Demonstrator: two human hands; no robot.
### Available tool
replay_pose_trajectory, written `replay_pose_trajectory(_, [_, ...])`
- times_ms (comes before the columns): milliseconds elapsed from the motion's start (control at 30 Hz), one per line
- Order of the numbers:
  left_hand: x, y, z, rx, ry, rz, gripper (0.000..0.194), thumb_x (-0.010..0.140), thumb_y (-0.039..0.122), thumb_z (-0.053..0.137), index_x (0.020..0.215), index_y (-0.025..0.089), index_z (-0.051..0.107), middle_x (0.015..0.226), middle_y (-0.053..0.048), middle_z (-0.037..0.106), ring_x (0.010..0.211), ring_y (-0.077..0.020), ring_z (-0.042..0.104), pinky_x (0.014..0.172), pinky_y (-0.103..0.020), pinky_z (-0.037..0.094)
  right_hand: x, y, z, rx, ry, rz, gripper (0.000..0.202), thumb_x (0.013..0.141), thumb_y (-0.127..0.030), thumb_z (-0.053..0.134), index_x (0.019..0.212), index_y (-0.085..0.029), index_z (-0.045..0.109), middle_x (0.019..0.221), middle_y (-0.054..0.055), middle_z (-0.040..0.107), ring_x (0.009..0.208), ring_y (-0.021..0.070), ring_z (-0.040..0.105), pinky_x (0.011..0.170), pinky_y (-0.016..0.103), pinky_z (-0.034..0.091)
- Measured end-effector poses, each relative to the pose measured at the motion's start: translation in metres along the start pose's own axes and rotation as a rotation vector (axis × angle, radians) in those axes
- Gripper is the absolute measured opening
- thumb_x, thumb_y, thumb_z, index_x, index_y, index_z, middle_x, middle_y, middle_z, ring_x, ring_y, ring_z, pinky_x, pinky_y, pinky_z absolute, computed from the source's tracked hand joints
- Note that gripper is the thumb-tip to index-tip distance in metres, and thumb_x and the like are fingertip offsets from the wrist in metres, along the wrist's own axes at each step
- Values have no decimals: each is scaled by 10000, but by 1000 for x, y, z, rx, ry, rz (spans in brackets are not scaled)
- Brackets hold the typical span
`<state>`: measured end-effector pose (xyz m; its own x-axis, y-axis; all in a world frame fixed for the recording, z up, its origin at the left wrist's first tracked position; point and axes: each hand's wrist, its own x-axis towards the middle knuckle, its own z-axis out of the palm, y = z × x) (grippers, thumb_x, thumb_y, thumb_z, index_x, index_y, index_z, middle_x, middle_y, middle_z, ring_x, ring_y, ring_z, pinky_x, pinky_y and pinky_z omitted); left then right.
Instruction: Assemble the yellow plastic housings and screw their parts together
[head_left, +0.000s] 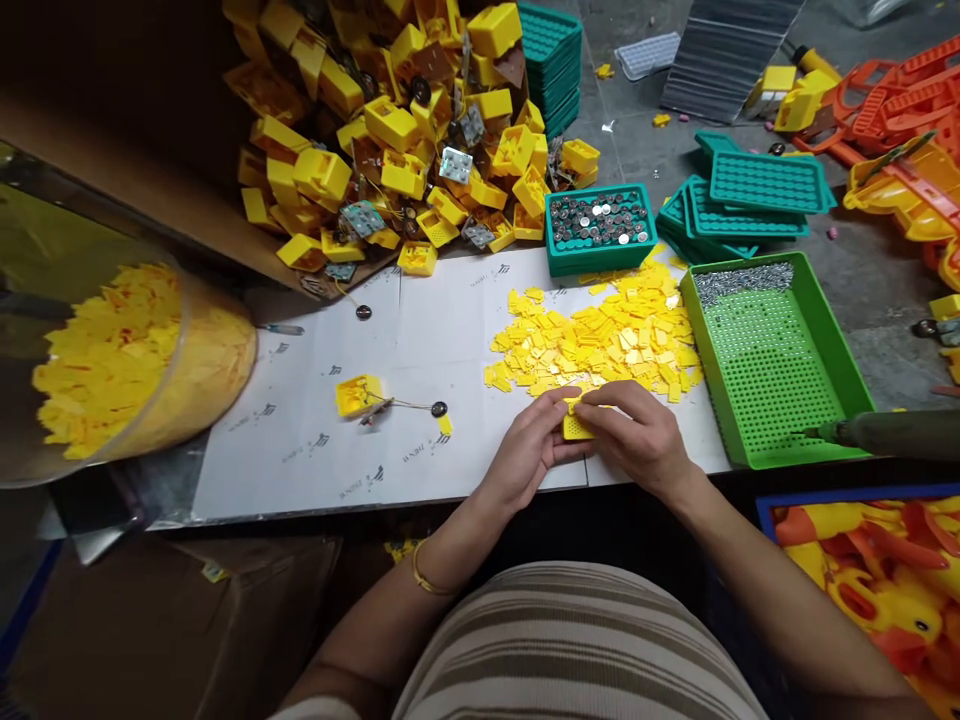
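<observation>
A small yellow plastic part with tiny holes (577, 428) is held between my hands near the table's front edge. My left hand (531, 440) grips it from the left, fingers closed on its side. My right hand (641, 430) has its fingertips pinched on its top and right side. Just beyond my hands lies a heap of flat yellow pieces (600, 335). To the left, a yellow housing (358, 395) is wired to a round black part (439, 409), with a small yellow piece (445, 425) beside it on the white sheet (300, 400).
A green bin (825, 345) with screws stands right, a screwdriver (855, 430) over its front edge. A teal tray (559, 262) holds round metal parts. Yellow housings (390, 125) fill a box at the back. A clear tub (217, 360) stands left.
</observation>
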<state>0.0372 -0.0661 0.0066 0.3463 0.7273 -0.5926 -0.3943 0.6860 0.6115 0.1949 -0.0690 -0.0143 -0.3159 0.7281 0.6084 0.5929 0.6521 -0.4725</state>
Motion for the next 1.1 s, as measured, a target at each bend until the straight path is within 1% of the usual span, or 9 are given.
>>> replay_pose_trajectory(200, [3,-4,-4,87,25,54,318,780,362,680,1027,168,631,1033,-62,643,862,-156,632,760,-326,574,-1,-7,-2,38,-62,44,236,881,-115,528,1055,-224,643,957,79,681,872,186,626,752,343,542])
replay_pose_trajectory(333, [2,-6,-5,185,29,97,384,778,407,680,1080,179,613,982,-50,655,818,-165,636,717,-330,572,-5,-11,-7,159,-13,281,215,879,-171,568,1070,-235,646,973,73,643,895,181,624,764,337,543])
replay_pose_trajectory(433, [0,-11,-2,320,62,250,369,806,415,650,1094,188,607,815,-11,641,718,-138,608,689,-277,536,-11,-15,-6,184,69,488,183,851,-241,640,1033,-230,662,932,58,615,816,165,622,729,318,543])
replay_pose_trajectory(500, [-1,-15,-1,428,110,396,328,819,387,642,1085,195,616,760,2,624,706,-135,589,689,-246,499,-15,-18,-2,218,86,544,164,851,-248,644,1013,-236,669,903,46,622,765,151,618,707,307,541])
replay_pose_trajectory(667, [-1,-26,-2,571,205,596,312,857,360,594,1131,212,602,793,9,623,612,-113,525,630,-222,421,-18,-28,11,420,182,776,121,822,-297,668,911,-215,677,848,36,635,710,144,610,603,283,544])
replay_pose_trajectory(767, [0,-29,-4,643,209,623,329,865,367,581,1157,216,592,853,-5,636,611,-115,504,633,-227,400,-17,-29,14,552,210,918,195,772,-357,709,881,-197,680,847,32,612,689,136,593,532,256,527])
replay_pose_trajectory(867, [1,-31,-5,659,178,608,340,876,380,561,1176,220,578,912,-18,633,638,-122,505,644,-235,396,-16,-28,13,632,240,1002,251,709,-397,758,818,-182,686,791,23,626,682,135,602,580,260,530])
replay_pose_trajectory(967, [2,-32,-5,622,172,588,337,873,395,565,1161,221,586,815,1,601,612,-124,471,629,-242,377,-16,-29,10,670,253,1084,308,670,-445,771,788,-172,691,770,34,654,690,147,616,595,264,526])
replay_pose_trajectory(1100, [2,-29,-4,574,163,560,320,866,411,573,1121,221,609,695,23,541,585,-129,436,629,-252,371,-14,-32,3,836,146,1240,370,593,-466,806,750,-164,662,645,4,617,541,112,539,417,205,429])
